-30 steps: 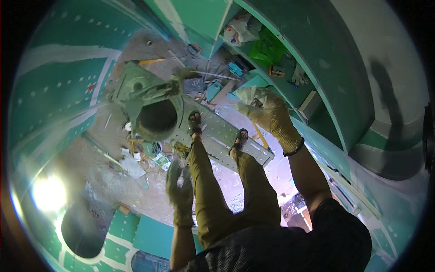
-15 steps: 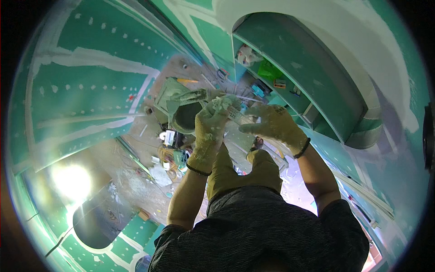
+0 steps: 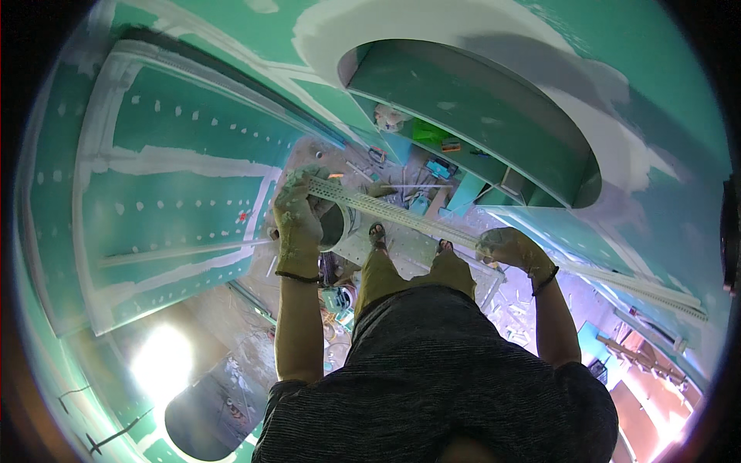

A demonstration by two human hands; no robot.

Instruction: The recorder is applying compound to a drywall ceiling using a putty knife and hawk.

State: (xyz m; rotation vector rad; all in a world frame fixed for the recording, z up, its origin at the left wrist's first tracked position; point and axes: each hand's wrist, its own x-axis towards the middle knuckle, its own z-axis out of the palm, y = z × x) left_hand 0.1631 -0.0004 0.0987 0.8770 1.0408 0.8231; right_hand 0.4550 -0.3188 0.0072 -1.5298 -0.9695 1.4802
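Stretched between my two gloved hands is a long, pale perforated corner bead. My left hand, in a dusty work glove, is closed around its left end. The right end sits in the closed fingers of my right hand, gloved the same way. The bead slants down from left to right, above my legs and the floor. Just right of my left hand, a bucket shows its dark inside; the hand and bead cover part of it.
Ahead, a rounded niche in the green plasterboard wall has shelves with a green bag and small items. A taped panel wall stands left. A bright lamp shines lower left. Tools and offcuts litter the floor; a strip leans at right.
My hands have moved apart, left hand leftward and right hand slightly down and right, so the bead now spans between them. The view has shifted, and my feet now show.
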